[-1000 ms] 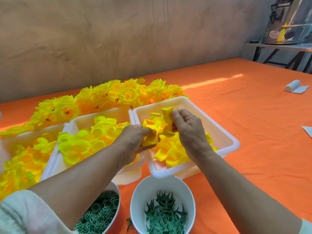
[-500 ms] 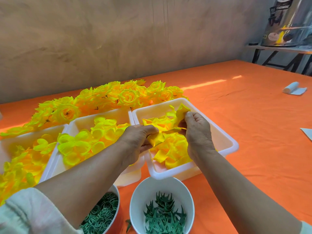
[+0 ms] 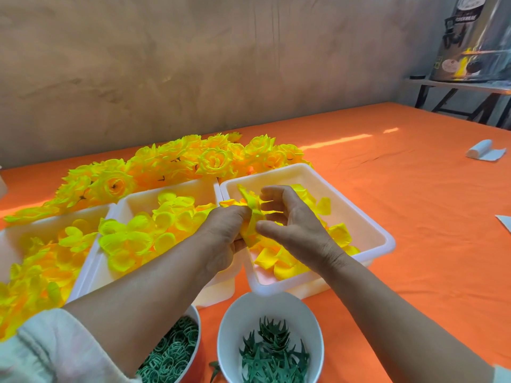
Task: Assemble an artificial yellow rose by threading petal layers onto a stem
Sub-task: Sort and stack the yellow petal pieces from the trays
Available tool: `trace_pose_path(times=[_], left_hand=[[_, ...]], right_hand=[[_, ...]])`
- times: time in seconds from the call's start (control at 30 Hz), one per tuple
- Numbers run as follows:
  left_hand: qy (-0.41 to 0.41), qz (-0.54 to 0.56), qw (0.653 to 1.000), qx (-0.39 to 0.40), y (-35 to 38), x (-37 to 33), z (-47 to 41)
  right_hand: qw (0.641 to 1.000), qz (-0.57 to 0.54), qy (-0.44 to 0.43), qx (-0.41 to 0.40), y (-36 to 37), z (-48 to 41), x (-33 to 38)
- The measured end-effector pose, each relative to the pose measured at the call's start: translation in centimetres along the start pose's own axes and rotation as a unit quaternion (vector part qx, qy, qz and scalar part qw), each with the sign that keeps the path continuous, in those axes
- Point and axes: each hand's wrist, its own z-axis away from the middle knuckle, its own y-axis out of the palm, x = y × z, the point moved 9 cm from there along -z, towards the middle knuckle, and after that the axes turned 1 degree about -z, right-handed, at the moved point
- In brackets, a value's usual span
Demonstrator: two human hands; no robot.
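Nearest, two bowls at the table edge: a left bowl of green rings and a white bowl of dark green star-shaped leaf pieces. Just beyond them, both hands meet over the right tray. The left hand grips a yellow petal layer in curled fingers. The right hand pinches the same layer, thumb beneath and fingers curled above. Any stem inside the grip is hidden. Loose petals lie in the tray under the hands. The middle tray and left tray hold more yellow petal pieces. Behind the trays, finished yellow roses are heaped on the orange cloth. Far right is a white roll.
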Motion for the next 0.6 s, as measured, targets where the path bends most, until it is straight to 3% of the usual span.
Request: trace_pose_path(times=[0.27,0.43,0.6], left_hand=[[0.009,0.003,1.000,0.015,0.2,-0.2,0.1],[0.024,-0.005,0.999,0.022,0.4,-0.4,0.1],[0.038,-0.016,0.999,0.010,0.3,-0.5,-0.2]], right_hand=[[0.997,0.066,0.000,-0.039,-0.4,-0.3,-0.4],[0.994,-0.087,0.055,-0.036,-1.1,-0.3,-1.6],[0.980,-0.155,0.092,-0.078,-1.9,-0.3,-2.6]])
